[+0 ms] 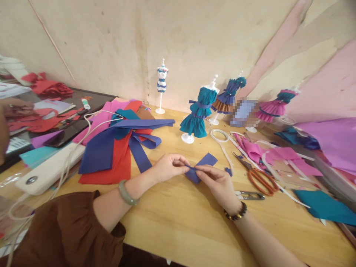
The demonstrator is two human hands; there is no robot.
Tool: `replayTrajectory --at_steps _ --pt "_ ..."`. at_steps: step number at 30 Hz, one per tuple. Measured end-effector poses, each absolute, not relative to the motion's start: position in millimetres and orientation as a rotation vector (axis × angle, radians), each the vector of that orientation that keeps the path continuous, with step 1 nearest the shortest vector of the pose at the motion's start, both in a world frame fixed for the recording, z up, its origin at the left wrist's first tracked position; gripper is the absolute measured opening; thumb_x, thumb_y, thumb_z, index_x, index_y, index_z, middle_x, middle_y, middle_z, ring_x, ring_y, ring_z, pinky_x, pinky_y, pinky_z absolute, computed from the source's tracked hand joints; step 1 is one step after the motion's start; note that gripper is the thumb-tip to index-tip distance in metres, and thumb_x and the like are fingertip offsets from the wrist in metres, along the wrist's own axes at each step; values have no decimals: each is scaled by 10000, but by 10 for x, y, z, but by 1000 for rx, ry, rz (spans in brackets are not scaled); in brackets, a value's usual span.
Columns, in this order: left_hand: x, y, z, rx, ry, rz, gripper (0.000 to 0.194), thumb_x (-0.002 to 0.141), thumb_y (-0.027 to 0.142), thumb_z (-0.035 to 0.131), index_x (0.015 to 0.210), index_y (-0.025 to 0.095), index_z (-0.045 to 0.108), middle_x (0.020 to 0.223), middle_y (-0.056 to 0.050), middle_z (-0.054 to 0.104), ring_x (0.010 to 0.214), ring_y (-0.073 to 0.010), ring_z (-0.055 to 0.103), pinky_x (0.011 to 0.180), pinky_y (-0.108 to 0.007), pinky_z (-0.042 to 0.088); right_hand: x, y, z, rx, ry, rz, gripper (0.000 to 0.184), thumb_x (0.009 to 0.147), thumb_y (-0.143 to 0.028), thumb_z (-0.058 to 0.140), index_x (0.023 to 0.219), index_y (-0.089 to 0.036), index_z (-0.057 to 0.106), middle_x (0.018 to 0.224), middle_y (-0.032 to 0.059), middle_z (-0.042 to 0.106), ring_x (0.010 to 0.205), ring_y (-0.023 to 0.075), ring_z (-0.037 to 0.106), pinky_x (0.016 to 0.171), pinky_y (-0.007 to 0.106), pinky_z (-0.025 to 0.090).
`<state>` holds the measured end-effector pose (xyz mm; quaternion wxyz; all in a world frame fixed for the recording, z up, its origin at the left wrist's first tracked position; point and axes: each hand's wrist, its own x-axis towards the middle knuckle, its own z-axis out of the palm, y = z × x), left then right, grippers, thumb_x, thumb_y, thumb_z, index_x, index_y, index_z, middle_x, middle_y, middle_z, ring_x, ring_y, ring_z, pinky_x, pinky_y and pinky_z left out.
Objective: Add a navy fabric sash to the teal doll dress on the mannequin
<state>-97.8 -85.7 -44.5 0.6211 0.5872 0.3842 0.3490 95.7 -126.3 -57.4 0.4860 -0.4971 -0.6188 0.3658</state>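
My left hand (172,167) pinches one end of a small blue fabric piece between thumb and fingers. Close beside it, my right hand (216,181) pinches the other side of the same piece. Beneath and behind the fingertips lies a blue fabric strip (208,160) on the wooden table; whether it joins the pinched part I cannot tell. Just beyond my hands stands a small white dress form (198,111) in a teal ruffled dress with a blue waist tie. Orange-handled scissors (261,181) and thread snips (250,195) lie right of my right hand.
Blue folded cloth (97,152) and red cloth (119,163) lie at left, near a white power strip (52,167) with a cable. More dress forms stand at the back. A tape roll (219,135), pink scraps and teal cloth (325,204) lie right. Another person's hand (16,107) is far left.
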Motion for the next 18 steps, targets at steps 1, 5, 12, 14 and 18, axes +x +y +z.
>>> replayTrajectory --at_steps 1,5,12,14,18 --pt "-980 -857 -445 1349 882 804 66 706 125 694 762 143 664 660 17 679 605 -85 610 629 -208 475 954 -1266 -572 -1205 -1505 907 181 734 -369 713 845 -242 780 832 49 761 745 200 693 655 311 571" --pt "-986 -858 -444 1363 869 809 59 707 128 688 751 143 652 642 23 661 596 -84 598 623 -212 464 947 -1272 -578 -1204 -1465 956 214 726 -399 718 844 -230 773 819 52 751 729 192 680 637 298 556" --pt "-987 -863 -419 1371 886 794 54 722 126 663 773 142 658 655 16 675 604 -83 608 631 -205 461 962 -1268 -611 -1235 -1412 1007 255 706 -425 733 856 -223 774 825 60 768 700 198 691 630 304 566" --pt "-990 -862 -418 1374 892 789 52 727 125 657 777 140 658 660 12 680 609 -84 613 629 -202 462 963 -1268 -612 -1230 -1421 996 257 707 -426 731 856 -222 776 832 62 771 712 204 698 636 307 569" --pt "-996 -857 -431 1386 884 803 58 731 131 655 788 138 663 666 7 683 620 -85 616 632 -200 465 965 -1270 -603 -1242 -1447 967 253 719 -418 719 866 -222 780 863 68 773 744 220 708 651 323 581"
